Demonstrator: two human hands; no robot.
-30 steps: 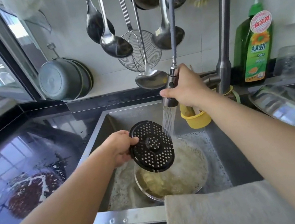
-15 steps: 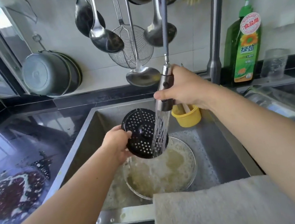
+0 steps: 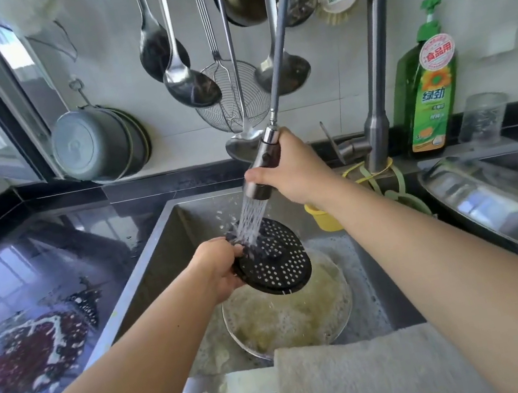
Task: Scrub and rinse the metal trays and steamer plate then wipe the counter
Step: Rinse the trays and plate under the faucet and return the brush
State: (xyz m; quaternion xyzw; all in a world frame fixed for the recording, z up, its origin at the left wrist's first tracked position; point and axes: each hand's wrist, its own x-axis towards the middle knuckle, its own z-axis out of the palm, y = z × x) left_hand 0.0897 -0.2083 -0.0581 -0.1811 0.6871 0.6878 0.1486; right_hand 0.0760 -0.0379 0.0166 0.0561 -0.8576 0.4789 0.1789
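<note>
My left hand (image 3: 220, 267) grips the left edge of a round black perforated steamer plate (image 3: 278, 264) and holds it tilted over the sink (image 3: 156, 249). My right hand (image 3: 291, 170) is wrapped round the pull-out spray head (image 3: 259, 175), whose hose runs up to the faucet. Water from the spray head hits the upper left part of the plate. Under the plate a round metal tray (image 3: 293, 318) sits in the sink, full of foamy yellowish water. Another metal tray (image 3: 501, 205) lies on the counter at the right.
A grey cloth (image 3: 369, 377) hangs over the sink's front edge. Wet black counter (image 3: 27, 306) with soapy streaks lies to the left. Ladles and a strainer (image 3: 229, 97) hang on the wall; a green soap bottle (image 3: 429, 90), a glass (image 3: 482, 118) and a yellow cup (image 3: 324, 219) stand near the faucet (image 3: 376, 106).
The steamer plate has tipped from nearly upright to flatter and sits lower over the tray. The spray now lands on its upper left part rather than past its right edge.
</note>
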